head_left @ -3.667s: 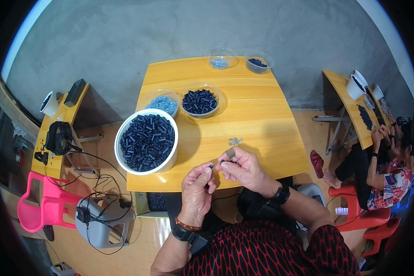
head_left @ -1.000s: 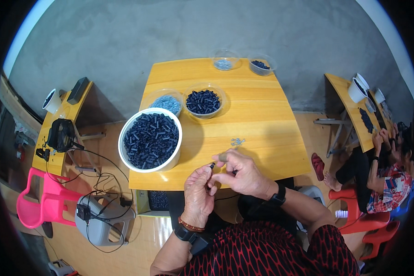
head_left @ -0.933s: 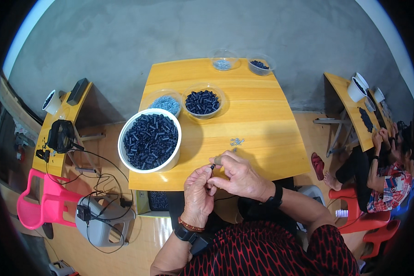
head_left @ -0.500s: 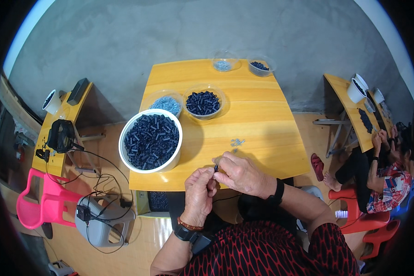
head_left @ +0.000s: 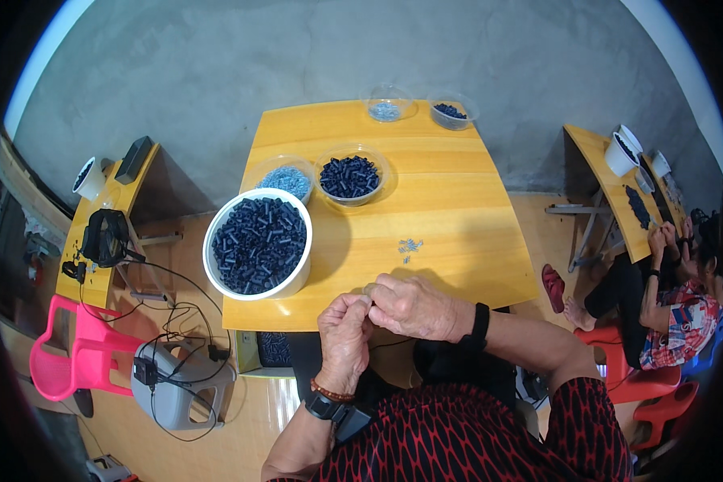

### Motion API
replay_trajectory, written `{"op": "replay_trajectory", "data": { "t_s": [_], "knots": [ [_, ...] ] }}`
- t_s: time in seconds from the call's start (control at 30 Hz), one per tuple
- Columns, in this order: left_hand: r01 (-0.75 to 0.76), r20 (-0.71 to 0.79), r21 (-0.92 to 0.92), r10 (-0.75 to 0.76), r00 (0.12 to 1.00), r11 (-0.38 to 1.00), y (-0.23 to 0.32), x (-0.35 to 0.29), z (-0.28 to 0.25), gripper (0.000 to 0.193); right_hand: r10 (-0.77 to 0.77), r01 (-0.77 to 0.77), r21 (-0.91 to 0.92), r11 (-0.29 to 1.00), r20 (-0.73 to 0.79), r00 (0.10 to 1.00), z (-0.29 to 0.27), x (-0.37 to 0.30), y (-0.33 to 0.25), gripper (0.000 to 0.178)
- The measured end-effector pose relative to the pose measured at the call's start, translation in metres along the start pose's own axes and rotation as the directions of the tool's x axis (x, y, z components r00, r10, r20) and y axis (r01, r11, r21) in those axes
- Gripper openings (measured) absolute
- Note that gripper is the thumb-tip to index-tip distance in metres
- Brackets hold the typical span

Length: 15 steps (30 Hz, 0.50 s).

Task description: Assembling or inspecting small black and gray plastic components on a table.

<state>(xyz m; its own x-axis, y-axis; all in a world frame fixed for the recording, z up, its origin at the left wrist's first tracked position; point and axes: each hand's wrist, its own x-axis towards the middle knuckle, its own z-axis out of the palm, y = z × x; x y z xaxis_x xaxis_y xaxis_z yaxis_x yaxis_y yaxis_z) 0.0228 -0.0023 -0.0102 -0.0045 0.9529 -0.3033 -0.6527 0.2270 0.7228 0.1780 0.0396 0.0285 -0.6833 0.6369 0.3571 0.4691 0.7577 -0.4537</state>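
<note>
Both hands meet just over the table's front edge, fingertips touching. My left hand [head_left: 343, 341] is closed, thumb and fingers pinched together, with its tips against the right fingers. My right hand [head_left: 414, 308] is closed too, its fingers curled down toward the left thumb. Whatever they hold between the tips is hidden now. Beyond them, a small scatter of silvery metal pieces [head_left: 410, 245] lies on the yellow table [head_left: 450, 193]. To the left stands a white bucket [head_left: 300, 277] full of short dark tubes [head_left: 257, 245].
Behind the bucket are clear bowls of small silvery pieces [head_left: 285, 181] and dark tubes [head_left: 349, 177]. Two more clear bowls [head_left: 387, 111] [head_left: 451, 114] stand at the far edge. A pink chair [head_left: 52, 361] and grey stool [head_left: 173, 386] with cables are left; a co-worker [head_left: 675, 321] sits right.
A small dark piece showed between my fingertips earlier and is now covered by them. My hands have drawn closer together, and the view has shifted slightly.
</note>
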Motion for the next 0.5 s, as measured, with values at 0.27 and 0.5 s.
{"op": "replay_trajectory", "data": {
  "t_s": [0.27,0.5],
  "knots": [
    [0.005,0.071,0.025,-0.007,0.997,1.000,0.025,-0.010,-0.018,0.013,0.245,-0.256,0.238,0.937,0.073,0.967,-0.010,-0.015,-0.007,0.031],
    [-0.210,-0.203,0.004,0.207,0.957,0.978,0.059,-0.044,-0.099,0.021,0.613,-0.312,0.796,0.518,-0.092,0.784,-0.019,-0.042,0.045,0.017]
  ]
}}
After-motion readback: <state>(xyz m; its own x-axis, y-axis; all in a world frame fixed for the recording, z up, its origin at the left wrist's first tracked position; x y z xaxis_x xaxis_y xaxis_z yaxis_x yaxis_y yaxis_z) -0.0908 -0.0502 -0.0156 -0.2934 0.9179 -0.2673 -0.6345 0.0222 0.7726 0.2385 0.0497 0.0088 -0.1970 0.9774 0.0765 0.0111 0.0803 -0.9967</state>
